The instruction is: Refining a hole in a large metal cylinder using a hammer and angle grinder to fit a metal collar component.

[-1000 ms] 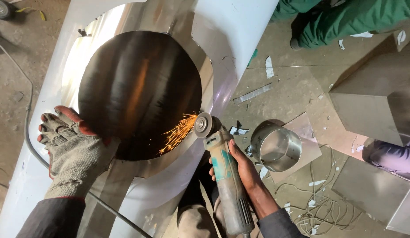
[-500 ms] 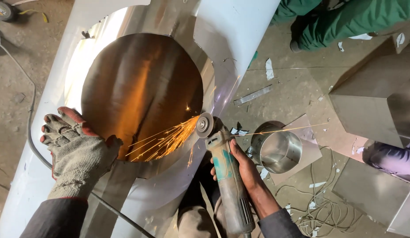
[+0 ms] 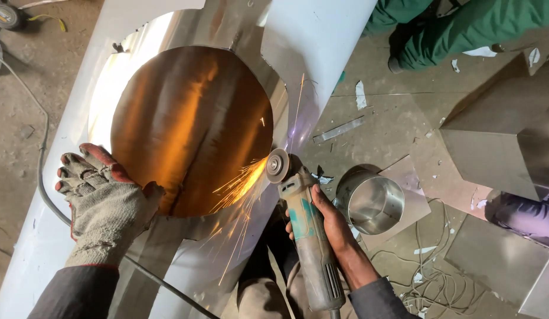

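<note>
My right hand (image 3: 324, 221) is bare, fingers wrapped tight round a teal angle grinder (image 3: 307, 233); its wheel touches the round metal disc (image 3: 192, 127) at the disc's 4 o'clock edge, sparks (image 3: 239, 189) spraying toward 7 o'clock. My left hand (image 3: 103, 198), in a knit glove, lies flat and spread on the disc's 8 o'clock rim, gripping nothing. The disc sits on a white sheet-metal panel (image 3: 322, 47). At 3 o'clock of the grinder stands a steel pot (image 3: 372, 204), just beside it. Scrap strips litter the floor beyond. No labels readable.
</note>
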